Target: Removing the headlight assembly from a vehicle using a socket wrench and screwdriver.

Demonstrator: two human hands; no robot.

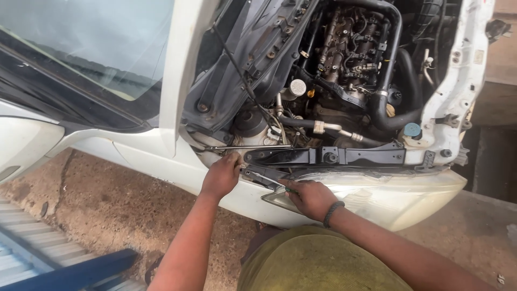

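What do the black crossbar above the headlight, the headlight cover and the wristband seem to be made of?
The black flat crossbar looks like painted stamped metal: sharp edges, bolt holes, satin sheen. The clear curved headlight cover looks like glossy plastic, somewhat hazy. The dark beaded wristband on the right hand seems to be matte beads or cord; I cannot tell which.

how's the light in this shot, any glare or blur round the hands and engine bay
Head view: flat, even daylight with no hard shadows; the windshield mirrors sky in a pale sheen; the engine bay sits in shade, its deep parts dark; the headlight is bright, near washed out; left hand and right hand are fairly sharp; straight edges bow toward the frame borders from the wide lens.
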